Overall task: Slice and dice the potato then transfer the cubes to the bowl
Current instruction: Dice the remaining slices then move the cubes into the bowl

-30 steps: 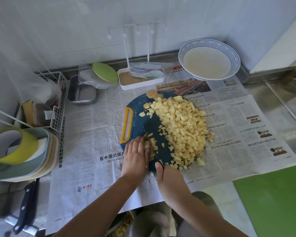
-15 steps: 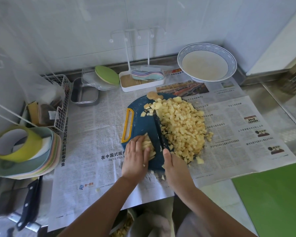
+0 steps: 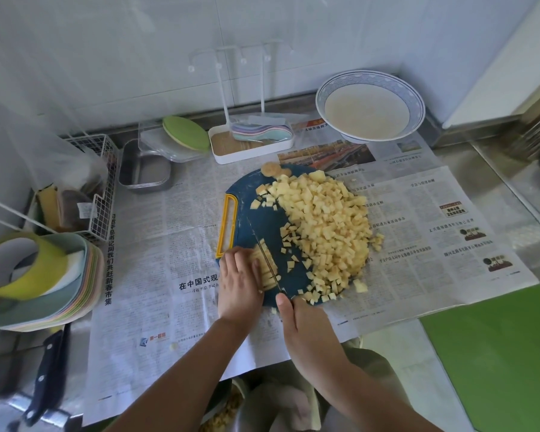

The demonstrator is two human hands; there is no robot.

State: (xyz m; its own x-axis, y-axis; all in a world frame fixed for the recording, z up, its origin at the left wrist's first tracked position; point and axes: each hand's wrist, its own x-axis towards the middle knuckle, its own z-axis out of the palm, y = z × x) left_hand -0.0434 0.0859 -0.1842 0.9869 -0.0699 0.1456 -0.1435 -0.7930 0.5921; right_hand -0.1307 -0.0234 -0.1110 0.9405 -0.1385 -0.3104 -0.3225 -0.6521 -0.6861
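**Last strips under the blade**

My left hand (image 3: 239, 280) rests on a small bundle of potato strips (image 3: 267, 271) at the near left corner of the blue cutting board (image 3: 262, 219). Its fingers (image 3: 240, 260) are straight and close together, pressing the strips flat. My right hand (image 3: 306, 332) is curled round the handle of the knife (image 3: 256, 236). The handle is hidden in my grip, and the thin blade runs away from me across the strips, just beside my left fingertips.

To cut well here, I judge I should tuck those fingertips back from the edge. I should also keep the strips lined up and step the blade evenly so the new cubes match the rest.

The heap of cubes (image 3: 325, 232) lies just beyond and to the right of my right fingers (image 3: 281, 304), spilling off the board onto the newspaper (image 3: 169, 244). The bowl (image 3: 416, 104) stands well beyond the heap at the back of the counter (image 3: 512, 194), with no cubes in it that I can see.

Counted: one board, one bowl and one bundle of strips. There is one heap of cubes, too many to count, and one round end slice (image 3: 270, 169) at the board's far edge. There are two knives, the one in my grip and a black-handled knife (image 3: 47, 378) far to the left of my left hand.
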